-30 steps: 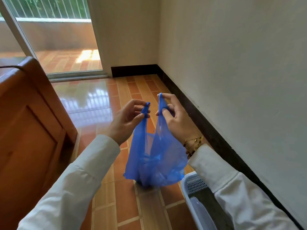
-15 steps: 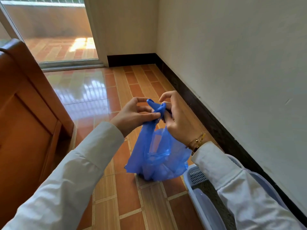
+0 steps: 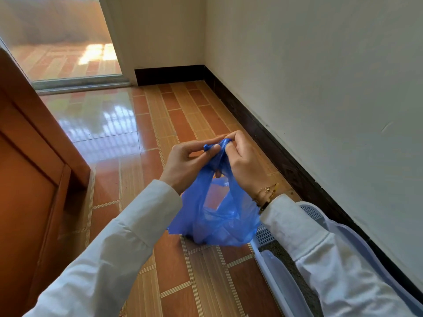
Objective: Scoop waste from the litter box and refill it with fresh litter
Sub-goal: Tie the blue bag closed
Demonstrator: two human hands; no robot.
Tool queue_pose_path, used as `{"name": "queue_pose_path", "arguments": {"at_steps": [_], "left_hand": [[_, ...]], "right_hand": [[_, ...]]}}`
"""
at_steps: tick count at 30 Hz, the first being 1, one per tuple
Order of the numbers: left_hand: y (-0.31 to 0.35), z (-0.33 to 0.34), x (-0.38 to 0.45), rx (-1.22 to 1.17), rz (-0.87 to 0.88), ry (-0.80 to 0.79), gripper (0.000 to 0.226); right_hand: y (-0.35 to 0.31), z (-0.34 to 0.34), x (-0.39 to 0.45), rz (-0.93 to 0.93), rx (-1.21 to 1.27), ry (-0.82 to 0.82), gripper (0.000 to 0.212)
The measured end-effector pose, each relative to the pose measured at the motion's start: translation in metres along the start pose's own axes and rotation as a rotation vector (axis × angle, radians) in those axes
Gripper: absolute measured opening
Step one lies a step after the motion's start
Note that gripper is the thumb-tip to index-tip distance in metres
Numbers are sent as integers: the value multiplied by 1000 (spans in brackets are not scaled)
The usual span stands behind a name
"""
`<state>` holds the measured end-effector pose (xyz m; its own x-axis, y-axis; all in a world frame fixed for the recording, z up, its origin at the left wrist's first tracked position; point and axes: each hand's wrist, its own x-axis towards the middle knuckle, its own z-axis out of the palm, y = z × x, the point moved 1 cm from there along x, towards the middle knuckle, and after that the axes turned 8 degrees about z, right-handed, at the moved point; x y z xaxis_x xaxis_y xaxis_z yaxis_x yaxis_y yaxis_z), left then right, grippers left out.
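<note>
Tiled floor beside a white wall. Blue plastic bag (image 3: pixel 217 220) hangs mid-frame, its handles, apart a second ago, now crossed together, pinched by left hand (image 3: pixel 187 165) and right hand (image 3: pixel 245 165); likely knotting scooped waste. Litter box (image 3: pixel 274 280) sits near right.

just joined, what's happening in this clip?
A person in white sleeves holds a thin blue plastic bag up over the tiled floor. The left hand and right hand each pinch a bag handle, brought together at the top as if tying them. The pale lavender plastic litter box sits by the wall at lower right, grey litter inside.
</note>
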<state>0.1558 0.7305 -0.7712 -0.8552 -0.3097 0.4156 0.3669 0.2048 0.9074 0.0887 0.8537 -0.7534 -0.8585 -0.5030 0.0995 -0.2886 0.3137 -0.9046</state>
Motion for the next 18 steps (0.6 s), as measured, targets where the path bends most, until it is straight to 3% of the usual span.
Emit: {"name": "queue_pose_path", "arguments": {"at_steps": [4, 7, 9, 11, 14, 16, 18], "left_hand": [[-12, 4, -7, 328, 212, 37, 27], [-16, 2, -13, 608, 445, -52, 20], [-16, 1, -12, 761, 500, -130, 14], [-14, 1, -8, 837, 413, -181, 8], [-15, 0, 1, 810, 36, -266, 21], [-16, -2, 1, 441, -225, -211, 33], [-15, -1, 0, 20, -370, -64, 36]], "right_hand": [[7, 12, 12, 461, 411, -73, 20], [12, 8, 19, 545, 517, -159, 24], [14, 4, 20, 512, 463, -198, 22], [15, 2, 17, 443, 327, -213, 16], [16, -1, 13, 249, 139, -194, 17], [16, -3, 10, 71, 82, -156, 20], [16, -6, 6, -130, -77, -20, 22]]}}
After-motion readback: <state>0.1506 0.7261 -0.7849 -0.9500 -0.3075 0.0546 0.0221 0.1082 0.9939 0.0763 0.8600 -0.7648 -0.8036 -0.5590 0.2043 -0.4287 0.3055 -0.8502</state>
